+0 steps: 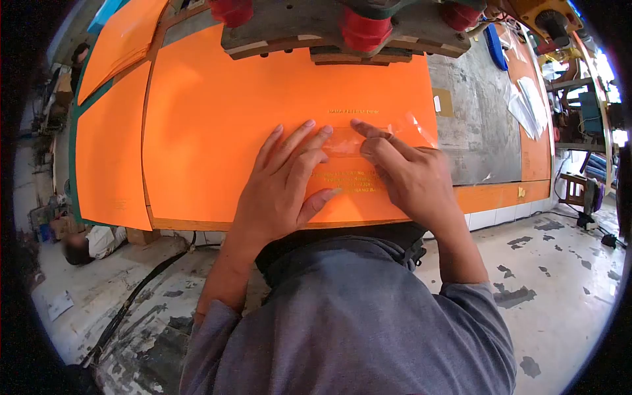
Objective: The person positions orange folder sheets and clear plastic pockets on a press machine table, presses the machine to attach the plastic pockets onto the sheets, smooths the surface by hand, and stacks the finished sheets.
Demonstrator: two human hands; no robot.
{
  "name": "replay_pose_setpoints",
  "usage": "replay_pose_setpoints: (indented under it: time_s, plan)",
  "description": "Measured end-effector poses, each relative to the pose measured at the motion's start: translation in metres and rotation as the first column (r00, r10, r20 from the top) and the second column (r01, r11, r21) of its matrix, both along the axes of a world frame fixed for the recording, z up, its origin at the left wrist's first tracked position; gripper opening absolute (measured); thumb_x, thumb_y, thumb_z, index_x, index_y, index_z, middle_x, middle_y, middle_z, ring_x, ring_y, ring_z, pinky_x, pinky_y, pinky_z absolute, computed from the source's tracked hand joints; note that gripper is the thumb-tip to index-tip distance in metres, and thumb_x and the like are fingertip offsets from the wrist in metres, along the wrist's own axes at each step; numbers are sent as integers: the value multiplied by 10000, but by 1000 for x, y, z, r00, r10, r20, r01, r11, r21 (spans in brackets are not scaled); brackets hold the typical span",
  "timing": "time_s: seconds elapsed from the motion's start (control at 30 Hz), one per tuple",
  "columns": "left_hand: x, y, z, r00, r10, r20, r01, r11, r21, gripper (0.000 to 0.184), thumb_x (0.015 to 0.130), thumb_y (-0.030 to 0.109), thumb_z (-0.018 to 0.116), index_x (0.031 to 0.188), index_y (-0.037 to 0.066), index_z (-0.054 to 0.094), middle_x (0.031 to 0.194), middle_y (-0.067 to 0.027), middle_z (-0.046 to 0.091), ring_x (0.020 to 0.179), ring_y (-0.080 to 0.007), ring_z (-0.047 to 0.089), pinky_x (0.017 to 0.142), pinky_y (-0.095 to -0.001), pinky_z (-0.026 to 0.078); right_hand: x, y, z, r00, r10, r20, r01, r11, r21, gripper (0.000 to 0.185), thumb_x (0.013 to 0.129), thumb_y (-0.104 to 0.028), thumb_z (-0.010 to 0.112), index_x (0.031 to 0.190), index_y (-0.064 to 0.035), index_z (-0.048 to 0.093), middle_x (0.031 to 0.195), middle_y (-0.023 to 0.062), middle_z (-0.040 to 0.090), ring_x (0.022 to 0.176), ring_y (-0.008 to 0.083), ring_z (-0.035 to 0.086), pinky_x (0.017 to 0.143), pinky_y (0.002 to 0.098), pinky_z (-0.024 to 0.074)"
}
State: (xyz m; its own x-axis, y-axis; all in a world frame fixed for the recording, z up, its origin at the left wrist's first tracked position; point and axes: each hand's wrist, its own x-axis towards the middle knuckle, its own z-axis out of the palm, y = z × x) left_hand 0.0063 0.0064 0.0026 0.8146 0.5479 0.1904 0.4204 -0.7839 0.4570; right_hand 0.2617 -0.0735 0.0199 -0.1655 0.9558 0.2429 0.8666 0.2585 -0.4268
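Note:
A large orange sheet (204, 131) lies on the worktable, printed with small gold lettering (353, 112) and more gold lines nearer its front edge. A piece of clear plastic film (341, 141) lies over the sheet between my hands, and its shiny end shows beyond my right hand. My left hand (283, 181) rests open on the sheet, fingers spread, fingertips at the film's left side. My right hand (408, 168) is closed over the film, its index finger reaching forward and the other fingers curled. Its grip is partly hidden.
A machine with red parts (365, 29) overhangs the sheet's far side. More orange sheets (112, 151) are at the left. On the right are a grey board (474, 145), white papers (528, 108) and a blue item (496, 47). Another person (99, 243) is low at the left.

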Motion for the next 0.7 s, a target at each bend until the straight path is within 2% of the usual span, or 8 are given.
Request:
replay_pose_setpoints:
  time_s: [0.03,0.1,0.2,0.33,0.4,0.63,0.7]
  plan:
    - [0,0,1,1000,-2,-10,2,1000,-11,507,1077,463,607,1362,53,525,1651,-144,521,1590,-374,390,1326,-577,227,-4,2,0,1000,2,1,-2,1000,-2,211,941,-131,679,1151,-133,655,1420,18,736,804,263,790,645,387,613]
    - [0,0,0,1000,3,-5,-3,1000,-10,497,1075,457,615,1354,55,527,1647,-144,526,1587,-374,395,1326,-577,229,-10,5,-1,998,23,50,-24,999,23,214,895,-49,713,1094,-93,647,1381,-12,760,828,224,786,605,351,583]
    - [-1,0,1,1000,10,13,-10,1000,-8,474,1071,438,628,1337,58,532,1639,-142,535,1581,-374,407,1323,-580,236,-10,4,-2,997,-3,77,-2,998,61,230,896,-51,712,1114,-99,657,1371,-25,766,818,217,787,607,350,591]
    - [0,0,0,999,19,35,-19,1000,-2,446,1067,409,643,1327,64,534,1629,-136,546,1573,-374,423,1317,-588,247,-6,-1,2,998,-23,59,22,1000,17,255,890,-38,707,1133,-104,662,1362,-45,770,813,204,786,612,344,596]
    - [-1,0,-1,998,27,48,-26,1000,-7,440,1067,403,645,1327,65,534,1627,-134,550,1570,-377,426,1314,-592,253,-2,-5,3,996,-51,78,54,997,-45,201,952,-149,677,1152,-136,660,1361,-26,764,764,242,785,614,371,613]
    - [-2,0,-1,997,41,73,-41,999,5,431,1068,379,650,1338,67,526,1620,-129,560,1553,-389,451,1301,-599,277,14,-20,1,983,-141,115,153,983,-104,303,968,-140,682,1271,-159,679,1366,-19,759,753,258,779,621,375,610]
    - [-2,-1,-2,996,42,79,-43,999,8,424,1065,370,655,1334,69,525,1618,-129,563,1552,-389,453,1301,-598,277,20,-24,1,983,-169,65,174,981,-83,326,979,-126,678,1304,-156,680,1360,-7,760,760,275,776,646,387,613]
